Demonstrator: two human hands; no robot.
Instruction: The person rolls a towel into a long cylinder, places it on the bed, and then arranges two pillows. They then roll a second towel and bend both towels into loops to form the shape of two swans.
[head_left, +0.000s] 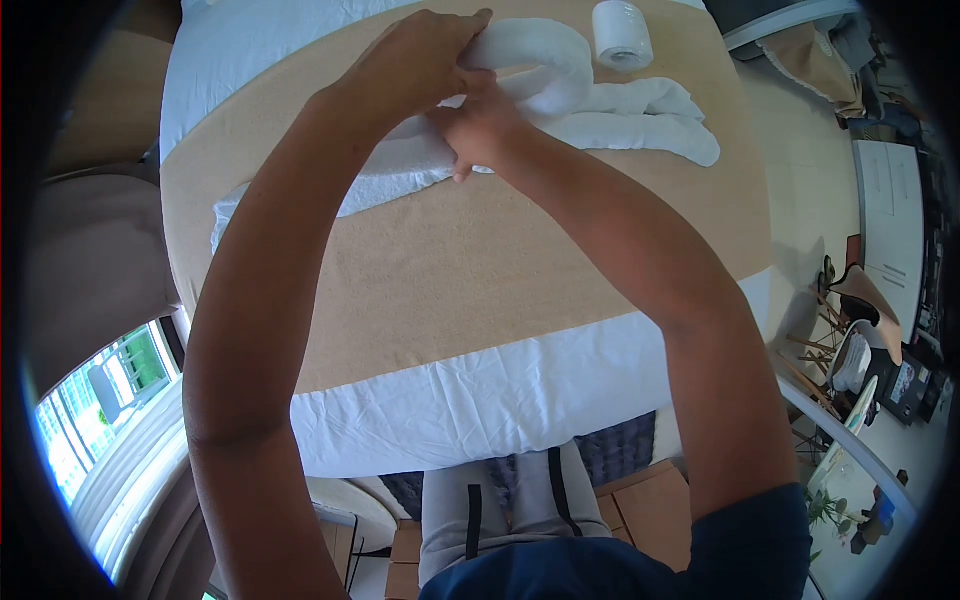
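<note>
A white towel [560, 75], partly rolled, is bent into a raised loop near the far side of the bed. My left hand [425, 60] is closed on the left end of that loop, its fingers curled over the cloth. Just below it, my right hand [485, 125] grips the towel's roll, and its fingers are partly hidden by the cloth and by my left hand. From the loop, one rolled length runs right to a rounded end, while a flatter part stretches left under my left forearm. To the right of the loop stands a white roll [622, 38], resembling paper.
The bed carries a tan cover [480, 270] over a white sheet [480, 400]. A window [110, 395] with pale curtains is at the lower left. On the right are a white cabinet [890, 225], a chair [868, 315] and a rail.
</note>
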